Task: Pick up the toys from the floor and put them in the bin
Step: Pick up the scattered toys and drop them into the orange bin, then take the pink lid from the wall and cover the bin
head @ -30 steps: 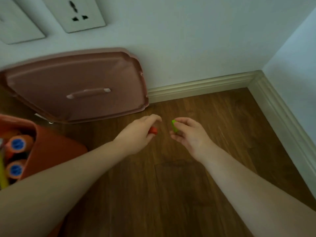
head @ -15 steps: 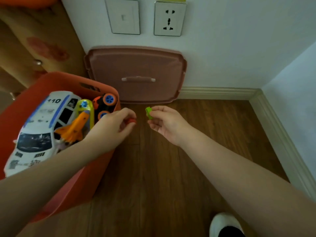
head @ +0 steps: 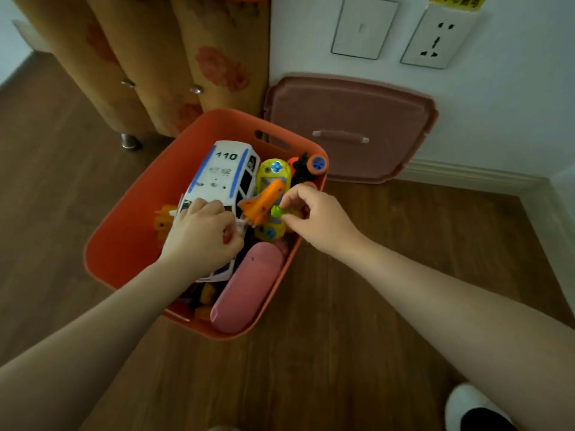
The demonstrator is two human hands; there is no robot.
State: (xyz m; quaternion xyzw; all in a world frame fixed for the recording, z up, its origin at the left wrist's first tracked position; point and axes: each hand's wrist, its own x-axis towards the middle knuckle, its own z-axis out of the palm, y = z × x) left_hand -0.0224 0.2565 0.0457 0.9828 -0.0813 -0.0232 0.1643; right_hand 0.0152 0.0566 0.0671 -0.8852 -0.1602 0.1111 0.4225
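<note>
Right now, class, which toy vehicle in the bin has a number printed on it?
The white police car, with 110 on its roof. The yellow car and orange shuttle beside it show no number.

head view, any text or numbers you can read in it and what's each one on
"110": on the roof of the white toy police car in the orange bin.
Small markings below it on the same roof: too small to read.
Yellow label above the wall socket: dark characters, cut off and blurred, not readable.
</note>
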